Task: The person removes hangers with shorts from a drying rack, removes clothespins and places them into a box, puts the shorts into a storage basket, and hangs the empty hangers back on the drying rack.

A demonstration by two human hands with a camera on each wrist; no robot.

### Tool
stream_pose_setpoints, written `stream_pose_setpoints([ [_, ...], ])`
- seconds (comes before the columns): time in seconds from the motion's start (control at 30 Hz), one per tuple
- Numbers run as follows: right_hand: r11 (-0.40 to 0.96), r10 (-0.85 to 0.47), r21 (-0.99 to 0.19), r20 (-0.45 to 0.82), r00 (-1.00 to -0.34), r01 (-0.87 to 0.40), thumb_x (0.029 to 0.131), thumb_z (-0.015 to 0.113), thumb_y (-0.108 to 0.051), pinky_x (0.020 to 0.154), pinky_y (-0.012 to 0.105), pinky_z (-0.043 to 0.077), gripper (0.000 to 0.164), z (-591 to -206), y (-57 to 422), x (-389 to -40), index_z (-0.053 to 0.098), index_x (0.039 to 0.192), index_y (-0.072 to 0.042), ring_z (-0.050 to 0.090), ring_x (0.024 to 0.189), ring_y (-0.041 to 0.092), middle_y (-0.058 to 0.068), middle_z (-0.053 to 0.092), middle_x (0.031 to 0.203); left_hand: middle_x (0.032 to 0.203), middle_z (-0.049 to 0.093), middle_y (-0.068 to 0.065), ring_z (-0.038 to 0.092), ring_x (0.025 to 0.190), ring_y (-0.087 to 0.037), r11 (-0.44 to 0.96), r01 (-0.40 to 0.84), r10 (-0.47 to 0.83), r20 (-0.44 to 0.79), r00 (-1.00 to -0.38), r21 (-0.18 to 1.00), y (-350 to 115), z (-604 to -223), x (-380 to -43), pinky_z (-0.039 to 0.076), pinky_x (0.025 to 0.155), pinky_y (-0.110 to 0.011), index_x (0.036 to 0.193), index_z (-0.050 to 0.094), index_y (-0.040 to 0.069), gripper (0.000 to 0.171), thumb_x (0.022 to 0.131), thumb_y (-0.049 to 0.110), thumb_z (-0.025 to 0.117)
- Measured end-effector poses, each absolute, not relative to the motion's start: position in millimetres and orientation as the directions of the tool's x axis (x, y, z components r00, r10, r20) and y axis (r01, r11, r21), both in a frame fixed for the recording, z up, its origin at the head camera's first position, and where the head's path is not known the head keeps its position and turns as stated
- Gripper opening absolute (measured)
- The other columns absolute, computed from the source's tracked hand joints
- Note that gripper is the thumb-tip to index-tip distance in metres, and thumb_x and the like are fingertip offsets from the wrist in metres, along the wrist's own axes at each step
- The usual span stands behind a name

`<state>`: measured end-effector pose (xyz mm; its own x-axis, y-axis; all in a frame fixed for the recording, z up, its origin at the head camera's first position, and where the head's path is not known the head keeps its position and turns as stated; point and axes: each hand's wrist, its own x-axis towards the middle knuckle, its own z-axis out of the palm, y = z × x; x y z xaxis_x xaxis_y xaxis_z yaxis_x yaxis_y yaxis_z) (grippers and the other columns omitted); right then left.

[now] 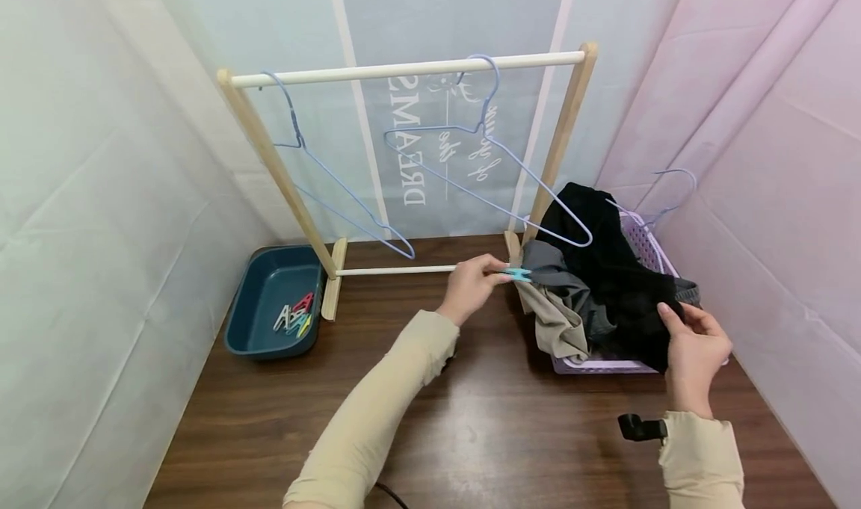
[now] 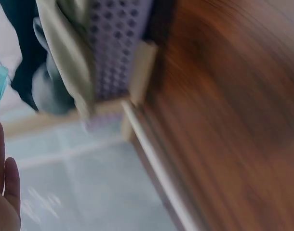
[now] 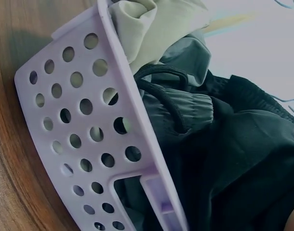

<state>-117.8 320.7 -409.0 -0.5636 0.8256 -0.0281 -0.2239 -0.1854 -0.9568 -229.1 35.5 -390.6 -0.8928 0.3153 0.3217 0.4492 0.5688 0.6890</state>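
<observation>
My left hand pinches a light blue clothespin in front of the rack, near the basket's left side. In the left wrist view the same clothespin stands upright above the fingertips at the left edge. On the right, my right hand grips black cloth between thumb and fingers. This black garment, with a gathered waistband in the right wrist view, lies over a purple perforated basket. Grey cloth and beige cloth hang over the basket's left side. Much of the basket is hidden under the clothes.
A wooden rack with a white top bar carries a blue hanger and another hanger. A third hanger stands by the basket. Left of the rack, a dark blue tub contains several clothespins.
</observation>
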Motion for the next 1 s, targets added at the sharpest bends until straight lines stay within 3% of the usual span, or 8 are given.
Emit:
stream_pose_setpoints([
  [0.2, -0.197, 0.848, -0.932, -0.005, -0.530, -0.306, 0.069, 0.082, 0.002, 0.059, 0.009, 0.043, 0.023, -415, 320, -121, 0.073, 0.087, -0.008, 0.049, 0.072, 0.006, -0.004, 0.057, 0.076, 0.093, 0.075, -0.003, 0.068, 0.080, -0.018, 0.632, 0.310, 0.163, 0.268, -0.949, 0.710, -23, -406, -241, 0.052, 0.071, -0.028, 0.103, 0.072, 0.014, 0.023, 0.085, 0.028, 0.072],
  [0.33, -0.208, 0.850, -0.926, -0.012, -0.527, -0.315, 0.069, 0.082, 0.000, 0.059, 0.010, 0.042, 0.022, -417, 319, -123, 0.073, 0.087, -0.008, 0.047, 0.074, 0.007, -0.002, 0.055, 0.077, 0.097, 0.074, -0.005, 0.069, 0.084, -0.021, 0.674, 0.236, 0.073, 0.254, -0.964, 0.700, -58, -411, -251, 0.053, 0.072, -0.034, 0.107, 0.071, 0.013, 0.027, 0.086, 0.029, 0.071],
  [0.5, -0.214, 0.850, -0.928, -0.023, -0.526, -0.305, 0.071, 0.081, 0.000, 0.060, 0.010, 0.041, 0.019, -417, 316, -125, 0.074, 0.086, -0.009, 0.046, 0.075, 0.007, -0.003, 0.055, 0.077, 0.107, 0.071, -0.007, 0.068, 0.092, -0.024, 0.785, 0.167, -0.015, 0.288, -0.958, 0.597, -108, -416, -262, 0.053, 0.077, -0.041, 0.114, 0.067, 0.011, 0.030, 0.090, 0.029, 0.067],
  [0.7, -0.201, 0.839, -0.937, -0.013, -0.545, -0.287, 0.074, 0.077, 0.003, 0.063, 0.010, 0.040, 0.020, -417, 314, -126, 0.076, 0.088, -0.012, 0.045, 0.074, 0.006, -0.005, 0.058, 0.078, 0.114, 0.064, -0.019, 0.061, 0.103, -0.036, 0.819, -0.016, -0.261, 0.348, -0.900, 0.574, -164, -423, -264, 0.050, 0.087, -0.049, 0.124, 0.059, 0.004, 0.034, 0.095, 0.022, 0.060],
  [0.87, -0.188, 0.811, -0.946, 0.002, -0.585, -0.265, 0.079, 0.072, 0.003, 0.064, 0.008, 0.041, 0.022, -417, 314, -125, 0.073, 0.087, -0.017, 0.046, 0.075, 0.005, -0.006, 0.057, 0.083, 0.124, 0.058, -0.021, 0.054, 0.116, -0.038, 0.746, -0.200, -0.490, 0.319, -0.811, 0.635, -197, -428, -256, 0.043, 0.100, -0.050, 0.129, 0.053, 0.002, 0.039, 0.098, 0.025, 0.055],
  [1.0, -0.169, 0.782, -0.962, 0.002, -0.624, -0.215, 0.082, 0.065, 0.002, 0.066, 0.006, 0.044, 0.024, -417, 313, -126, 0.071, 0.090, -0.020, 0.051, 0.079, 0.003, -0.009, 0.060, 0.088, 0.126, 0.056, -0.023, 0.050, 0.119, -0.038, 0.707, -0.298, -0.566, 0.261, -0.782, 0.641, -215, -434, -249, 0.040, 0.103, -0.050, 0.129, 0.051, 0.000, 0.040, 0.099, 0.026, 0.053],
])
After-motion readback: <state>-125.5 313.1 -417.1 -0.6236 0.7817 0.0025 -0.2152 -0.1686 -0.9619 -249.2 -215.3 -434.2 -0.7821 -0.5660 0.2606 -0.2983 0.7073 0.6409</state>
